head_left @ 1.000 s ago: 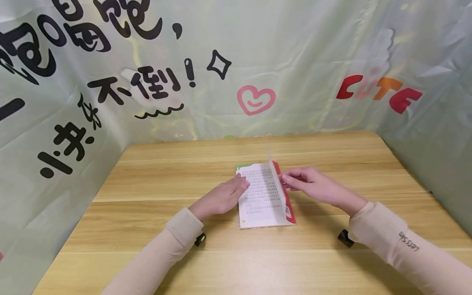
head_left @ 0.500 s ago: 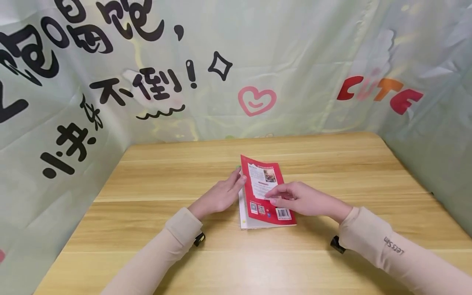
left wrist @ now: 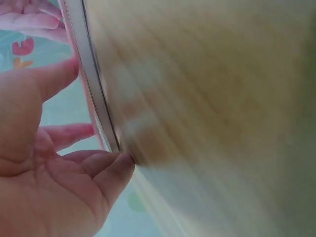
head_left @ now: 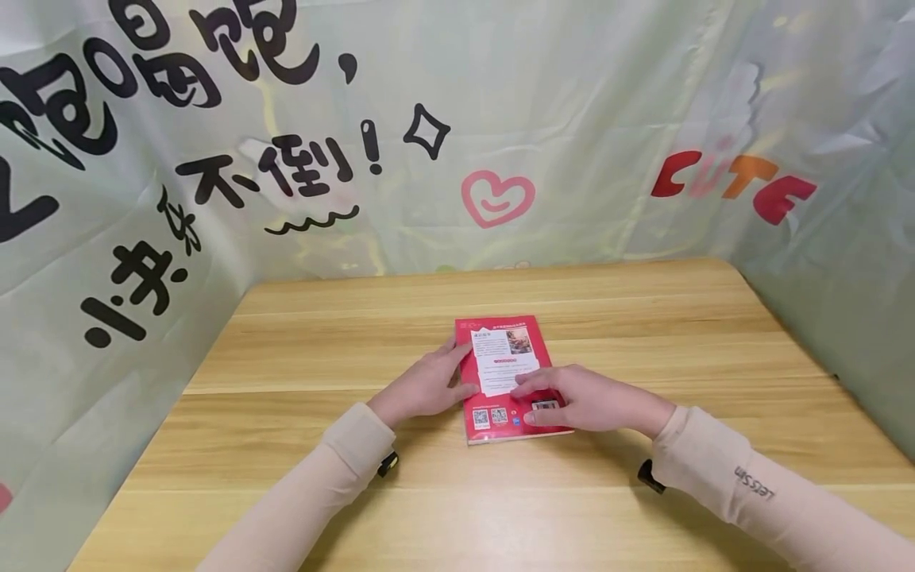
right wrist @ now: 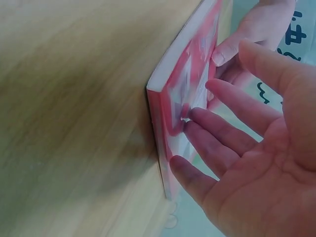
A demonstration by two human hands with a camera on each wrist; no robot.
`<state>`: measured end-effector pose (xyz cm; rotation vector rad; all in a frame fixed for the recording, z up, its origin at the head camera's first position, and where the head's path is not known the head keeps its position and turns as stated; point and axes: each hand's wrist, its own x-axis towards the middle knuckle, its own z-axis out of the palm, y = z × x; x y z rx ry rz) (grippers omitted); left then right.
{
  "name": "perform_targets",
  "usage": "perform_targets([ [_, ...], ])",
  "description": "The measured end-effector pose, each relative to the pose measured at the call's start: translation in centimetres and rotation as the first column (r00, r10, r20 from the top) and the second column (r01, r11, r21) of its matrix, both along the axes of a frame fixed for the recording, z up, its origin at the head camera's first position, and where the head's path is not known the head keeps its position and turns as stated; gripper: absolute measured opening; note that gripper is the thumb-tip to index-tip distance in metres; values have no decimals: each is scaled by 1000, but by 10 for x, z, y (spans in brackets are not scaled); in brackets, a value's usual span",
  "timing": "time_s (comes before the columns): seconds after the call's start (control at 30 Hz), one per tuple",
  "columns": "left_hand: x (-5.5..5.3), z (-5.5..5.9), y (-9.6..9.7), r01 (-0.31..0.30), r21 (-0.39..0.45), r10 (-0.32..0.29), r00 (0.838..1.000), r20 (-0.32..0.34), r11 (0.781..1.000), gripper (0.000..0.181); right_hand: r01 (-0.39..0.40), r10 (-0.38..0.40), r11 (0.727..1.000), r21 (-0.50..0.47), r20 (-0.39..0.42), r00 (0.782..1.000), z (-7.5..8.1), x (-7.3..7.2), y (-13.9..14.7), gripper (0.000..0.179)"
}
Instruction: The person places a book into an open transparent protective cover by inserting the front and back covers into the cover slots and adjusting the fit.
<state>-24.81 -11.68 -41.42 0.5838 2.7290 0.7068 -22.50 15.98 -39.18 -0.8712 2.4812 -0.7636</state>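
A red paperback book lies closed on the wooden table, its back cover with text, a small picture and codes facing up. My left hand rests at its left side, thumb and forefinger on the cover. In the left wrist view, other fingertips of that hand are by the book's page edge. On the lower right of the cover lie the fingers of my right hand, covering part of the barcode. The right wrist view has these fingers spread and nearly straight against the cover.
The wooden table stretches around the book. Behind it and at both sides hangs a pale green cloth with black characters, a pink heart and coloured letters. Dark wrist devices show under both cuffs.
The back cover has swung from right to left over the printed page and now lies flat. My right hand followed it leftward and down. My left hand's fingers have moved onto the cover.
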Motion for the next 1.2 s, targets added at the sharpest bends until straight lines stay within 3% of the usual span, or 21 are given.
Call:
perform_targets([
  [0.27, -3, 2, 2, -7, -138, 7, 1000, 2, 990, 85, 67, -66, 998, 1, -54, 996, -2, 1, 2, 44],
  [0.47, -3, 4, 2, -8, -138, 11, 1000, 24, 990, 89, 229, -222, 972, 58, -112, 969, 3, 5, 17, 43],
  [0.67, -3, 3, 2, 3, -130, 0, 1000, 21, 991, 90, 229, -219, 968, 98, -100, 971, 3, 13, 34, 36],
  [0.97, -2, 3, 4, -2, -115, 6, 999, 37, 993, 89, 230, -230, 973, 11, 9, 973, -4, 17, 34, 32],
  [1.1, -1, 2, 4, -15, -123, 20, 999, 35, 992, 89, 279, -271, 959, -58, 115, 956, -6, 13, 39, 35],
  [1.2, -1, 1, 3, -20, -130, 24, 999, 30, 991, 89, 329, -300, 938, -105, 228, 926, -9, 10, 41, 38],
])
